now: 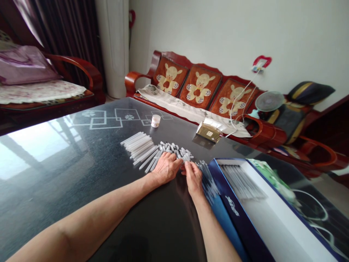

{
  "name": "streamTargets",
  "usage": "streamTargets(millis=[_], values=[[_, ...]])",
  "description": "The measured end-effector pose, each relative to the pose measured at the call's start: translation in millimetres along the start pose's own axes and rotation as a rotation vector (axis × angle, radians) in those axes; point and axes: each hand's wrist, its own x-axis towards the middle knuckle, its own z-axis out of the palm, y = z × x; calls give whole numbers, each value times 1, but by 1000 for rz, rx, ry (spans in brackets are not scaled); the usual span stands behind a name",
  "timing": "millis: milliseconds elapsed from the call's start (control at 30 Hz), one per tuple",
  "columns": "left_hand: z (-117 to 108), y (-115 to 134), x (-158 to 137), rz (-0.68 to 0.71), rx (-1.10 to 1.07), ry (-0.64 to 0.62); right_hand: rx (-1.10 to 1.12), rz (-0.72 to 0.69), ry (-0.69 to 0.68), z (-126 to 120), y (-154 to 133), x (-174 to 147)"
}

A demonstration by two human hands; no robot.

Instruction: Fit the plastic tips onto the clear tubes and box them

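My left hand [167,169] and my right hand [193,178] come close together low over the dark table, fingers bent and pinched. Whatever lies between their fingertips is too small and covered to make out. Just beyond them is a heap of short white pieces [174,147] like pen caps, a few with dark parts. Left of that heap, long whitish tubes [139,143] resembling pen barrels lie side by side, the nearest ones reaching up to my left hand. Thin dark sticks [208,182], like pen refills, form a bundle right beside my right hand.
A blue-edged box [283,218] holds a row of slim grey sticks [242,180] at its far end. Green plastic packaging [275,178] lies along its right side. Farther back on the table [81,174] stand a small white tub [155,120] and a tissue box [208,133].
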Motion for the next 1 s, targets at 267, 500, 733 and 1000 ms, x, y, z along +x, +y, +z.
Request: streamTargets(millis=[267,500,733,1000], values=[[-1,-1,1,2,-11,-3,-83,17,22,3,-6,0],[-1,-1,-1,3,-9,-15,-16,-8,-7,1,-6,-2],[-1,-1,0,5,-14,-13,-112,16,22,2,-9,-1],[-2,-1,0,5,-24,-23,35,-9,-21,1,-2,0]])
